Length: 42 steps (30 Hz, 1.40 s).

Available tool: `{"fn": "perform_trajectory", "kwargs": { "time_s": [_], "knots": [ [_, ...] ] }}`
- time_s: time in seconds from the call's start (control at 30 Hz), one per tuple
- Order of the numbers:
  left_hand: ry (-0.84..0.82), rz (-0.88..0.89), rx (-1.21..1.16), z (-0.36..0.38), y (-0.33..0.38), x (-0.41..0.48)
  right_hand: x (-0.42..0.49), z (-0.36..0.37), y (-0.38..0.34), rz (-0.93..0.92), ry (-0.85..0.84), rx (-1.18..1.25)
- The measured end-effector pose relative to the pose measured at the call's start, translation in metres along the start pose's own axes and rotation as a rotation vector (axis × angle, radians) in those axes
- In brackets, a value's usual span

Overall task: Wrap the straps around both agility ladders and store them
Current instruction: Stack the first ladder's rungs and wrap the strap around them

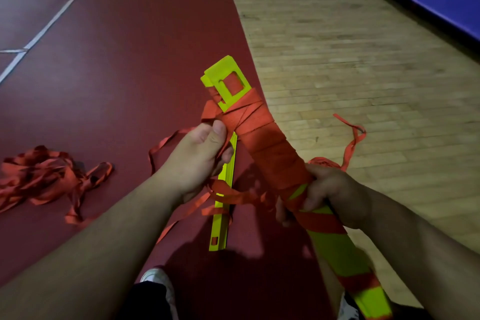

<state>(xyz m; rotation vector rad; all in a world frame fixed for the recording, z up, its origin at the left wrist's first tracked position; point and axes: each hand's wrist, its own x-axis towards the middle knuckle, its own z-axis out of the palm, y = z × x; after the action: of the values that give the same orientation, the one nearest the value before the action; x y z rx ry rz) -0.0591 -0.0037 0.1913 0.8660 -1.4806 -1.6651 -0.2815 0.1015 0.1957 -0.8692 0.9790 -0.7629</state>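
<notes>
My right hand clamps the half-wrapped ladder bundle slanted above the floor to steady it, my left hand pinches its red strap taut for winding, and the second ladder lies unwrapped below.

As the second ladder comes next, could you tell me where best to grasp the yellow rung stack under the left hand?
On the rung stack, probably take the bare near end from above, across its narrow width; loose strap tangles over its middle.

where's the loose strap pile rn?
Head view: loose strap pile lies on the red floor, far left, left of the left hand and the unwrapped yellow rungs.
</notes>
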Motion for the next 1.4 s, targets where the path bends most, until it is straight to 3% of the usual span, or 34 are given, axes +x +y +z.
{"fn": "perform_trajectory", "kwargs": {
  "time_s": [0.23,0.37,0.47,0.7,0.93,1.07,1.27,1.4],
  "knots": [
    [-0.178,-0.121,-0.274,0.01,0.009,-0.008,0.005,0.001,0.01,0.135,-0.266,0.165],
    [-0.173,-0.132,-0.351,0.011,0.015,-0.008,0.009,0.008,0.016,0.175,-0.128,0.192],
    [-0.097,-0.07,-0.29,0.01,0.013,-0.003,0.013,0.018,0.013,0.025,-0.023,0.162],
    [0.105,-0.05,-0.17,0.025,0.023,-0.005,0.015,0.036,0.005,-0.116,0.332,-0.508],
    [0.247,0.078,-0.038,0.033,0.032,-0.004,0.027,0.033,0.015,-0.144,0.597,-0.699],
    [0.343,0.099,0.014,0.03,0.032,0.0,0.03,0.043,0.021,-0.192,0.654,-0.72],
    [0.244,0.127,-0.044,0.024,0.042,-0.001,0.029,0.04,0.022,-0.315,0.737,-0.837],
    [0.096,0.216,0.142,0.013,0.04,-0.003,0.018,0.028,0.016,-0.29,0.707,-0.828]
  ]
}}
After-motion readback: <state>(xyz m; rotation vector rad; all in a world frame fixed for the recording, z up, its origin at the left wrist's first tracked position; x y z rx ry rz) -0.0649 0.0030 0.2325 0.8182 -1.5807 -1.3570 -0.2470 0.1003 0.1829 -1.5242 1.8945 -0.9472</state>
